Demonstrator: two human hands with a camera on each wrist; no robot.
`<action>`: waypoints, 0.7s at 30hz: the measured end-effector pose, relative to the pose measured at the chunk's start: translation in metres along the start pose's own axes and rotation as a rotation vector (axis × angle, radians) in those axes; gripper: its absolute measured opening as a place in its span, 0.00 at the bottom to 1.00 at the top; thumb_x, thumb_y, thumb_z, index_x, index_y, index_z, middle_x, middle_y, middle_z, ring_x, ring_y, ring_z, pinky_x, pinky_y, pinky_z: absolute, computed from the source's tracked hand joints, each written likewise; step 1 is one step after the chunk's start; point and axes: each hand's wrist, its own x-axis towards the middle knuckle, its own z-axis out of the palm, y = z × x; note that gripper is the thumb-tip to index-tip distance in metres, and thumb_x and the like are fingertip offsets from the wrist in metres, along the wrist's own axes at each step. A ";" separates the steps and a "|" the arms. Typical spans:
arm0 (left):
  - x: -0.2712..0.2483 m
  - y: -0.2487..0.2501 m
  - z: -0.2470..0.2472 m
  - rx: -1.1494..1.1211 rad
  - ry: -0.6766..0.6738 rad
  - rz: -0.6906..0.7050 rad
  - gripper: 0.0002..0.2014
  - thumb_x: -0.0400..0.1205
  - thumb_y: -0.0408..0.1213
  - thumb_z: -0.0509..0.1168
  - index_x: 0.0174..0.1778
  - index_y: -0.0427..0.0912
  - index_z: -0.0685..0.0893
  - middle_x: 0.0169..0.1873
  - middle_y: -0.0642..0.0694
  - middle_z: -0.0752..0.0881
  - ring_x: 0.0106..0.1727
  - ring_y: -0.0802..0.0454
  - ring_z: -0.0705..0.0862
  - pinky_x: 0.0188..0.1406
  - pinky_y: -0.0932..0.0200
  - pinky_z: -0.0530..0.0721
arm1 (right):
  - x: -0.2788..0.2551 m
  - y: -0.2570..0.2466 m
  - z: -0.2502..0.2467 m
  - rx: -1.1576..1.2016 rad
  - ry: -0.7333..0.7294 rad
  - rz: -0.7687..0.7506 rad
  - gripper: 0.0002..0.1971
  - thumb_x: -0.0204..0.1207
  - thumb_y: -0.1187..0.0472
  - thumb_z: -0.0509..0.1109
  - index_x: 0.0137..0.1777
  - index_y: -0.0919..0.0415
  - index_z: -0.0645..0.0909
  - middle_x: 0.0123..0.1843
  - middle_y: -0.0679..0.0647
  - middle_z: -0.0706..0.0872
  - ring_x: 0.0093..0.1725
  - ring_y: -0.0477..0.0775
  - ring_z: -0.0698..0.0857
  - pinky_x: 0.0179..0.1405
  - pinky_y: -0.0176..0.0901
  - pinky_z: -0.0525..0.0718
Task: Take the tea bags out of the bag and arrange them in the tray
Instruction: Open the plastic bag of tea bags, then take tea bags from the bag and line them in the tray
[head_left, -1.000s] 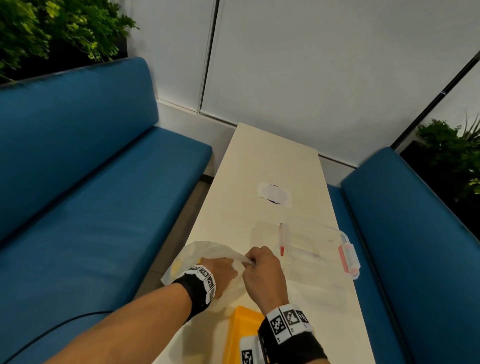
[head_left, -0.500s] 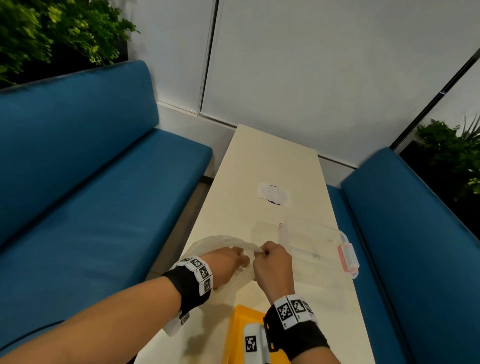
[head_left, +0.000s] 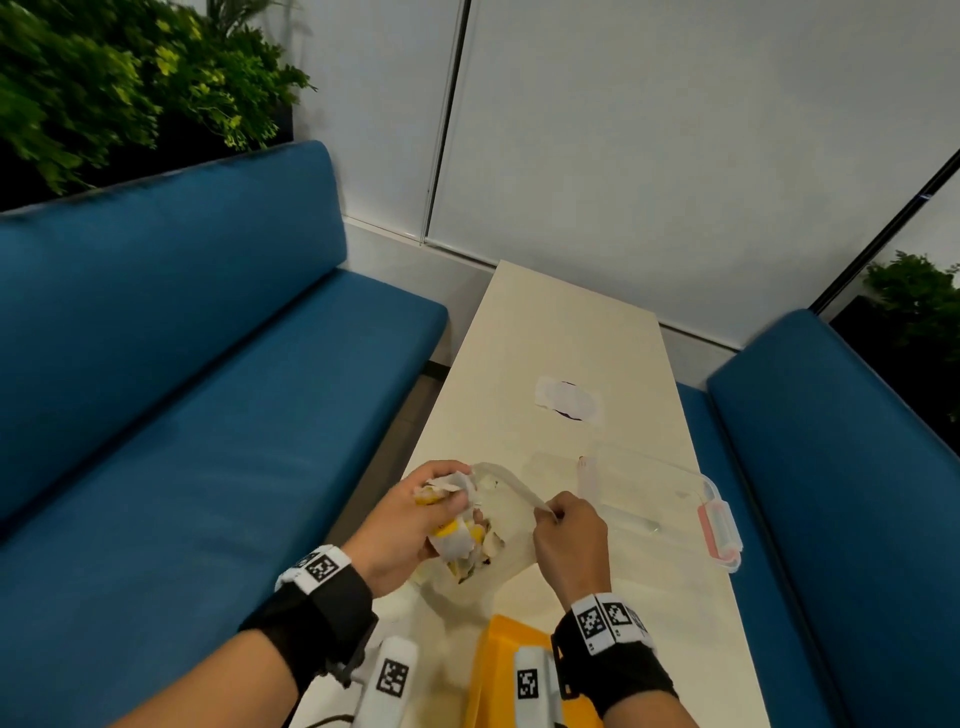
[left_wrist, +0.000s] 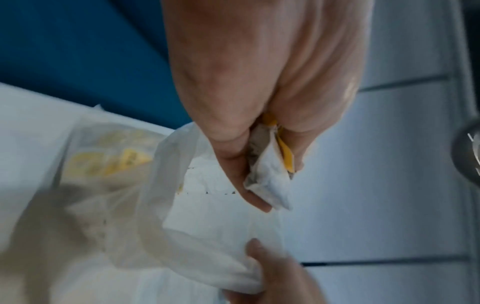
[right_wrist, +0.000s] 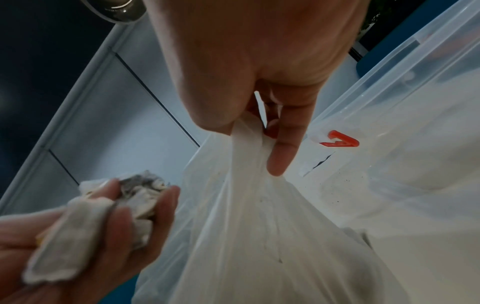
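My left hand (head_left: 447, 512) grips a bunch of white tea bags (head_left: 460, 540) with yellow tags, lifted just clear of the mouth of the translucent plastic bag (head_left: 511, 551). In the left wrist view more tea bags (left_wrist: 111, 162) show through the plastic bag (left_wrist: 182, 216). My right hand (head_left: 551, 514) pinches the bag's rim and holds it up; the right wrist view shows the thumb and finger clamped on the plastic bag (right_wrist: 259, 205). A yellow tray (head_left: 498, 670) lies at the near table edge, partly hidden by my right wrist.
A clear plastic box (head_left: 654, 483) with pink latches (head_left: 719, 535) stands just right of the bag on the narrow cream table (head_left: 545, 338). Blue benches (head_left: 208, 415) flank the table on both sides. A white patch (head_left: 569, 402) lies farther along the table.
My left hand, which was inside the bag, has come out with a bunch of tea bags. My right hand still holds the bag's rim.
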 end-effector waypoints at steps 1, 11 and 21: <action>-0.006 -0.001 -0.002 -0.108 0.019 -0.022 0.13 0.87 0.31 0.68 0.66 0.46 0.84 0.55 0.40 0.90 0.52 0.45 0.92 0.50 0.44 0.89 | -0.004 0.002 0.001 -0.004 -0.015 -0.011 0.10 0.82 0.64 0.65 0.38 0.58 0.79 0.41 0.54 0.83 0.43 0.53 0.82 0.32 0.34 0.72; -0.057 -0.033 -0.011 -0.418 0.171 -0.084 0.19 0.78 0.34 0.71 0.66 0.44 0.85 0.59 0.36 0.91 0.55 0.39 0.91 0.47 0.43 0.94 | -0.060 -0.004 -0.020 -0.050 0.055 -0.400 0.15 0.76 0.50 0.76 0.60 0.48 0.80 0.58 0.41 0.73 0.61 0.40 0.74 0.56 0.34 0.75; -0.079 -0.063 -0.005 -0.427 0.222 -0.141 0.15 0.88 0.38 0.64 0.71 0.46 0.82 0.51 0.40 0.92 0.38 0.51 0.89 0.39 0.53 0.81 | -0.112 -0.028 0.031 -0.023 -0.387 -0.436 0.11 0.70 0.48 0.77 0.46 0.50 0.82 0.45 0.42 0.81 0.45 0.42 0.79 0.47 0.38 0.81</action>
